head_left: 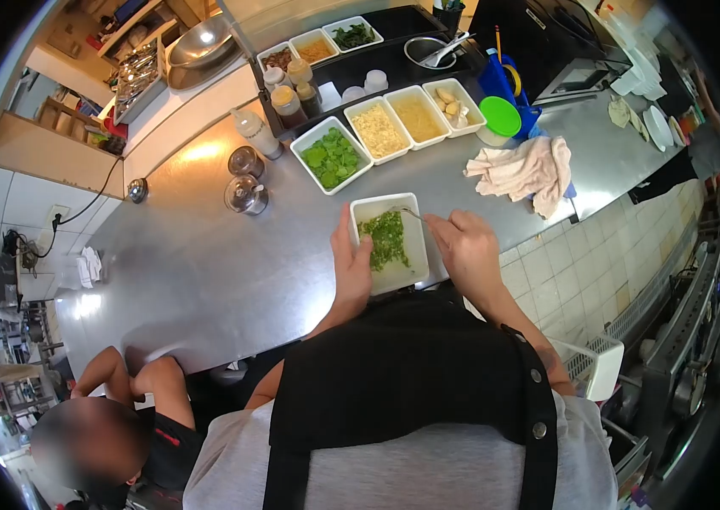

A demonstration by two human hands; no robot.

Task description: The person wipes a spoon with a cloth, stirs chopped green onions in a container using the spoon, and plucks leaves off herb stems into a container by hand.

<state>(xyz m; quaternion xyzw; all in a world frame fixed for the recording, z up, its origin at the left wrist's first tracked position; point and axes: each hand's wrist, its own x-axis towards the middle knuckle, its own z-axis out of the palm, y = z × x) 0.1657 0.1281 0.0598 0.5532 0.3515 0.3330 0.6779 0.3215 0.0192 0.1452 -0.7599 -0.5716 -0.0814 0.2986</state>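
Observation:
A white rectangular container point(418, 270) with chopped green herbs point(385, 240) in it is at the counter's near edge, in front of my body. Along its left side lies my left hand point(351, 265), the fingers outside and the thumb at the rim, gripping it. My right hand point(466, 251) is closed on the handle of a thin metal utensil point(409, 212), which reaches over the right rim into the container. Whether it is a spoon or a fork I cannot tell.
Beyond are tubs of green leaves point(331, 160), chopped pale food point(379, 130), yellowish paste point(419, 117) and garlic-like cloves point(452, 106). A crumpled towel point(526, 174) lies right, near a green-lidded tub point(499, 117). Glass jars point(246, 195) stand left. A co-worker's folded arms point(152, 381) rest at the counter's lower left.

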